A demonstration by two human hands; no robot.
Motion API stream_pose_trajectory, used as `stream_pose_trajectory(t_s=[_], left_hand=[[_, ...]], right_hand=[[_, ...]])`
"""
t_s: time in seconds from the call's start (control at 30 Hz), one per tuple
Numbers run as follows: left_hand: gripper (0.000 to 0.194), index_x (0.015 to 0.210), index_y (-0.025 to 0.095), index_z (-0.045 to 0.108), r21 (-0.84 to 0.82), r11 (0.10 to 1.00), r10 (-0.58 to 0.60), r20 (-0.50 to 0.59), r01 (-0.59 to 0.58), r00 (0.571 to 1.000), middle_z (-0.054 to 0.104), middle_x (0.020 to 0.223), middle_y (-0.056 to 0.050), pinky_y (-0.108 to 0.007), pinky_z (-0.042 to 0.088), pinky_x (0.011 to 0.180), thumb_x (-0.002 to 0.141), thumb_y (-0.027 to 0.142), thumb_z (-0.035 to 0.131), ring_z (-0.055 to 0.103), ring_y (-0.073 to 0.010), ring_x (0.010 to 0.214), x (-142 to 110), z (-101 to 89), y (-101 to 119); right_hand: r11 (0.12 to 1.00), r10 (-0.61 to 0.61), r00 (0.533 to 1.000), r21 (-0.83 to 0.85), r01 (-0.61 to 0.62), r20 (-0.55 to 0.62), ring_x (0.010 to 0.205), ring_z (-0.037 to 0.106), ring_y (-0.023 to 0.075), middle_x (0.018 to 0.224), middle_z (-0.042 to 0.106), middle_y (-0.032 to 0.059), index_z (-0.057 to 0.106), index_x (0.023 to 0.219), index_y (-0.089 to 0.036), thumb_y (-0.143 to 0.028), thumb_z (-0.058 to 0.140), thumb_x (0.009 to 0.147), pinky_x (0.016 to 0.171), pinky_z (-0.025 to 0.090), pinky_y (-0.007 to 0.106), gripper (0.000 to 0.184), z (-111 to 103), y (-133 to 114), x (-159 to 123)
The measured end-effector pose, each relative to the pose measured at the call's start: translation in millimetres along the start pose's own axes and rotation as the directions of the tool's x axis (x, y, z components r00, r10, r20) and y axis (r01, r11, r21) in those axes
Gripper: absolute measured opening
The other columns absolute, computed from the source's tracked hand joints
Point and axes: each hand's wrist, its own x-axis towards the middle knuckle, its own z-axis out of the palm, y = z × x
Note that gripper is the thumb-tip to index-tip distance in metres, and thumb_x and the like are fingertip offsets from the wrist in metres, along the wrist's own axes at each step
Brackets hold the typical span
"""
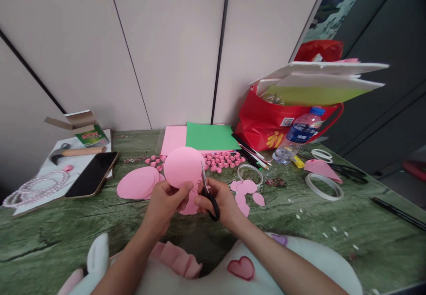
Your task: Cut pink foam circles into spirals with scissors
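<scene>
My left hand (164, 202) pinches the lower edge of a pink paper circle (182, 165) and holds it upright above the table. My right hand (221, 204) grips black-handled scissors (209, 193), whose blades point up at the circle's right edge. Both hands hover over the green marbled table (83, 233), just in front of my body. Below the circle a cut pink strip (190, 204) hangs between the hands.
A stack of pink circles (137, 183) lies left of my hands, pink petals (246, 193) right. Behind are small pink rolled pieces (222, 159), pink and green sheets (208, 136), a phone (93, 174), a hammer (75, 152), tape rolls (323, 186), a bottle (299, 133), a red bag (266, 124).
</scene>
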Motion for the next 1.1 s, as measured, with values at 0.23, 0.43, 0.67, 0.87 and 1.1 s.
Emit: stream_pose_trajectory(t_s=[0.23,0.43,0.67,0.87,1.1], left_hand=[[0.019,0.057,0.011,0.057,-0.187,0.982,0.023,0.086,-0.006,0.996,0.054,0.047,0.0,-0.02,0.032,0.036,0.068,0.027,0.056,0.045,-0.0078,0.037,0.9,0.4,-0.1],[0.024,0.044,0.012,0.051,-0.188,0.982,0.008,0.008,-0.006,1.0,0.043,0.036,0.005,-0.018,0.025,0.034,0.062,0.024,0.062,0.034,-0.0041,0.033,3.0,-0.6,-2.5],[0.032,0.04,0.013,0.046,-0.059,0.998,0.0,-0.031,-0.002,1.0,0.037,0.033,0.006,-0.019,0.021,0.034,0.06,0.03,0.063,0.029,-0.0036,0.033,4.0,-2.4,-6.2],[0.026,0.046,0.011,0.053,0.01,1.0,-0.003,0.007,0.003,1.0,0.039,0.034,0.005,-0.018,0.021,0.034,0.058,0.031,0.063,0.031,-0.004,0.033,3.4,-1.0,-3.7],[0.028,0.044,0.012,0.049,0.005,1.0,-0.011,-0.005,0.011,1.0,0.037,0.033,0.006,-0.019,0.019,0.035,0.057,0.031,0.064,0.029,-0.0042,0.034,3.6,-0.8,-3.0]], right_hand=[[1.0,0.017,1.0,0.026,-0.017,0.014,0.035,0.04,0.0044,0.043,0.046,-0.0084,0.045,0.066,-0.017,-0.032,0.07,0.053,0.034,0.033,0.016,0.032,0.8,1.4,-0.7],[0.999,0.013,0.999,0.043,-0.015,0.034,0.034,0.041,0.0047,0.043,0.046,-0.0088,0.045,0.067,-0.017,-0.033,0.07,0.053,0.036,0.034,0.017,0.033,2.1,7.0,-0.6],[1.0,0.012,0.999,0.011,-0.013,0.042,0.039,0.041,0.006,0.046,0.046,-0.0075,0.046,0.069,-0.017,-0.034,0.07,0.053,0.038,0.031,0.017,0.034,1.4,2.9,-0.5],[0.999,-0.045,0.998,-0.009,0.045,0.036,0.046,0.036,0.0056,0.054,0.044,-0.0065,0.044,0.073,-0.017,-0.031,0.071,0.052,0.041,0.029,0.017,0.037,-1.1,0.2,0.4],[0.999,-0.048,0.998,0.004,0.048,0.032,0.046,0.032,0.0053,0.053,0.04,-0.0073,0.042,0.072,-0.018,-0.032,0.071,0.052,0.041,0.026,0.017,0.038,-0.4,-1.0,0.7]])
